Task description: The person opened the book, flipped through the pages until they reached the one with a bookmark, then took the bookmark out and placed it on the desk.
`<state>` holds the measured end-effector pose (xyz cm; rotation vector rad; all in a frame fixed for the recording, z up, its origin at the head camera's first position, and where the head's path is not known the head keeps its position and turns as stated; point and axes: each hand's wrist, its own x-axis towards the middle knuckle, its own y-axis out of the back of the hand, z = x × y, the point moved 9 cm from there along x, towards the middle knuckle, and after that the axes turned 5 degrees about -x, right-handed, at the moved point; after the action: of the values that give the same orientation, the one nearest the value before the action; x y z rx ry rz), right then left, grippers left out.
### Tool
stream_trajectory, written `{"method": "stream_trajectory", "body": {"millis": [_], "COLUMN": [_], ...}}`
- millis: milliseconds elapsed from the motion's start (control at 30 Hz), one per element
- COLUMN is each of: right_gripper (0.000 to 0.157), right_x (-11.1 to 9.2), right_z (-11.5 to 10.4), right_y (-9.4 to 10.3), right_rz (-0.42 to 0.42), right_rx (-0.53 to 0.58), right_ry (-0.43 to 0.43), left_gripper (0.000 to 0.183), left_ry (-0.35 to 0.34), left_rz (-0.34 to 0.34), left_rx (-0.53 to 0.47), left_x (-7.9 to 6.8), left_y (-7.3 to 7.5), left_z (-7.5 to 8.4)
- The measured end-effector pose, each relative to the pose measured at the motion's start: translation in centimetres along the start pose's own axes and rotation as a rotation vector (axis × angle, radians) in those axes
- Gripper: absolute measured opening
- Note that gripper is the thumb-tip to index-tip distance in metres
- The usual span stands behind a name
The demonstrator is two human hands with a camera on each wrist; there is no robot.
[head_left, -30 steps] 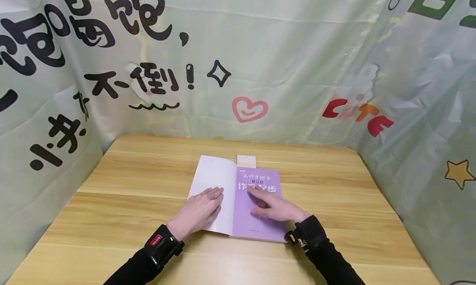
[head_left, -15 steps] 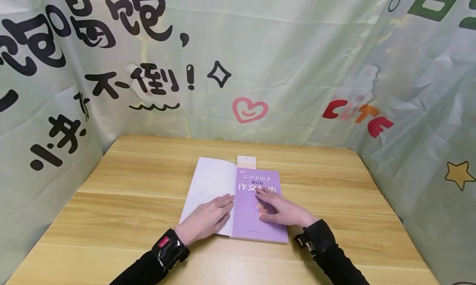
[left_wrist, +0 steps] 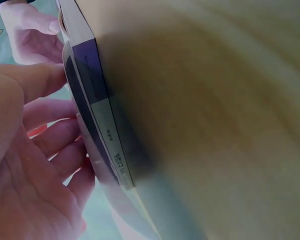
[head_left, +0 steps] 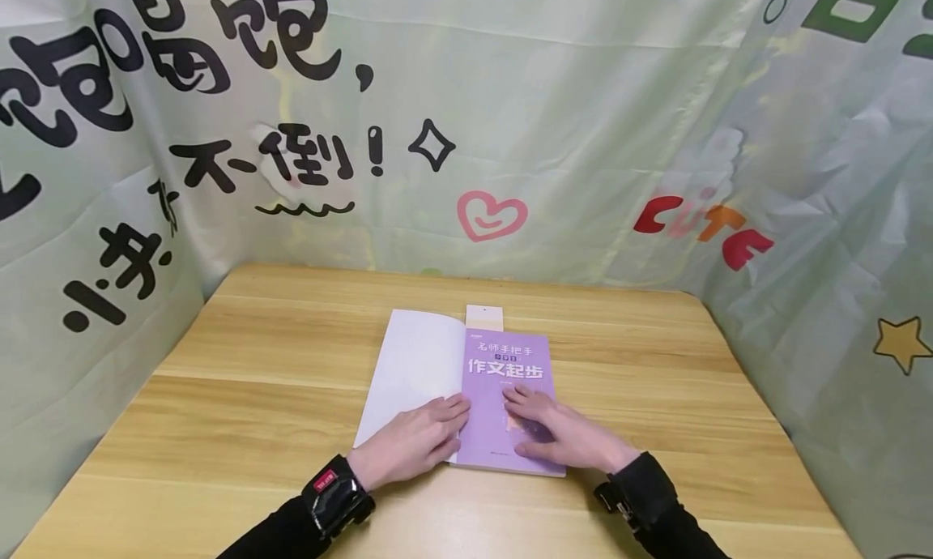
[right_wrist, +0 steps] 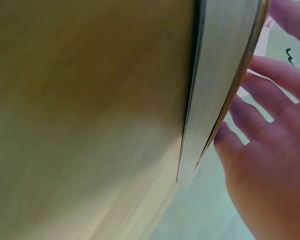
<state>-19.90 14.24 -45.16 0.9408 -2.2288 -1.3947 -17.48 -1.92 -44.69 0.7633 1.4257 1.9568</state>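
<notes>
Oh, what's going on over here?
A person has both hands on a book lying open on a wooden table. The left hand rests on the blank white left side, its fingertips near the fold. The right hand touches the purple page. A pale tab sticks out past the book's far edge.

Under my fingers [head_left: 449, 411] and out to either side of them spreads a wood-grained counter [head_left: 240, 381]. Well beyond them, past its far edge, hangs a pale green cloth [head_left: 576, 97], with a pink heart [head_left: 488, 221] straight ahead of me and big black characters [head_left: 309, 168] off to their left. Farther out to their right I see "CUTE" lettering [head_left: 717, 218] and a yellow star [head_left: 902, 343].
</notes>
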Motion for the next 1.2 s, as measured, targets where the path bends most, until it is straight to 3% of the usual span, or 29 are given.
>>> {"method": "stream_trajectory", "body": {"millis": [467, 800, 1200], "right_gripper": [0.068, 0.079, 0.071], "right_x": [-0.9, -0.8, -0.6], "right_z": [-0.4, -1.1, -2.0], "right_y": [-0.7, -1.1, -1.3], "right_rz": [0.014, 0.005, 0.001], "right_rx": [-0.059, -0.071, -0.106], "right_ry": [0.027, 0.034, 0.061], "left_gripper": [0.058, 0.066, 0.067], "left_ry": [-0.024, -0.022, -0.035], "left_rz": [-0.057, -0.061, -0.069], "left_rx": [0.031, 0.012, 0.056], "left_x": [-0.1, -0.1, 0.1], "left_y": [-0.5, -0.4, -0.8], "left_z": [0.5, 0.8, 1.0]}}
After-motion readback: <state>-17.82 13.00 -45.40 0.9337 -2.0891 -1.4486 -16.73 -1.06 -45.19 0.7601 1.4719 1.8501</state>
